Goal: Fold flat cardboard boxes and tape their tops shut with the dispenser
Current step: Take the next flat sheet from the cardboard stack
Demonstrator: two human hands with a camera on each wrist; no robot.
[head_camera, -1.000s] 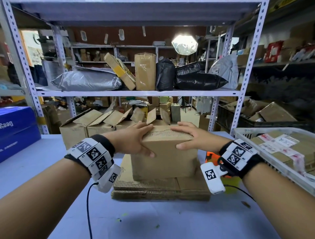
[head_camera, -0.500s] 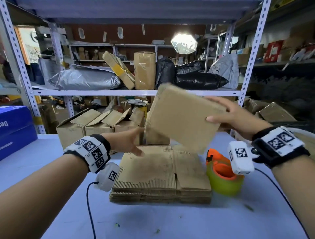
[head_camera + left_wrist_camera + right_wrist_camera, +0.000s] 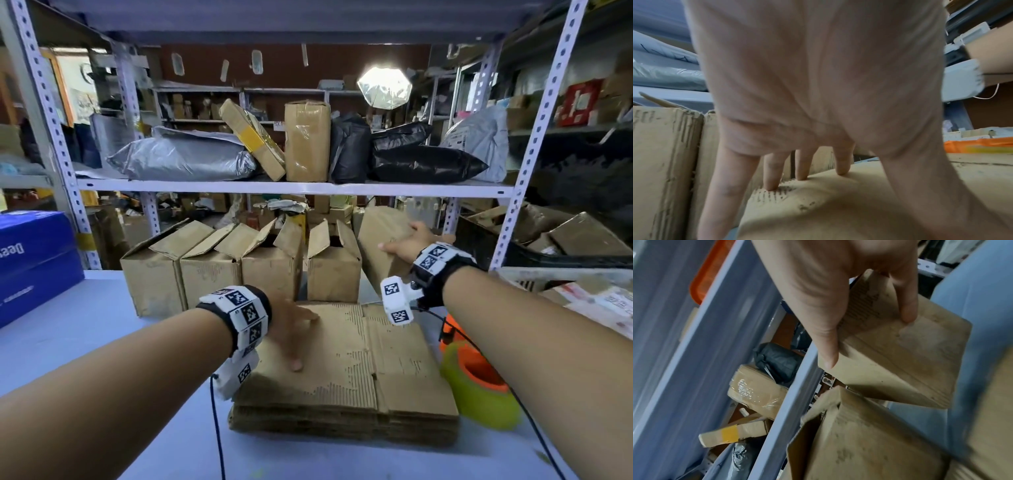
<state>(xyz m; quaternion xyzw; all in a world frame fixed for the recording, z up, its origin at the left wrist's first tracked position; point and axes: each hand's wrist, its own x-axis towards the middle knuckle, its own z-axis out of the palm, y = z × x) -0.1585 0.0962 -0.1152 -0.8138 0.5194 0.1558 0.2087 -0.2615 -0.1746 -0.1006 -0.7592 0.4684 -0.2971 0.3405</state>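
Observation:
A stack of flat cardboard boxes (image 3: 359, 370) lies on the table in front of me. My left hand (image 3: 294, 335) rests on its left part with straight, spread fingers (image 3: 803, 170) touching the top sheet (image 3: 838, 203). My right hand (image 3: 407, 243) grips a folded brown box (image 3: 376, 240) from above, tilted, at the right end of a row of folded boxes (image 3: 212, 274) with their flaps up. In the right wrist view thumb and fingers (image 3: 906, 311) clamp the box (image 3: 910, 361). The orange tape dispenser (image 3: 479, 387) with a yellow-green roll sits right of the stack.
A blue carton (image 3: 34, 260) stands at the far left of the table. A white basket (image 3: 565, 291) with parcels is at the right edge. A shelf board (image 3: 294, 187) loaded with parcels and its upright (image 3: 527, 164) stand just behind the row.
My right hand has lifted the folded box off the stack and carried it back to the right end of the row. My left hand let go and came down on the flat stack.

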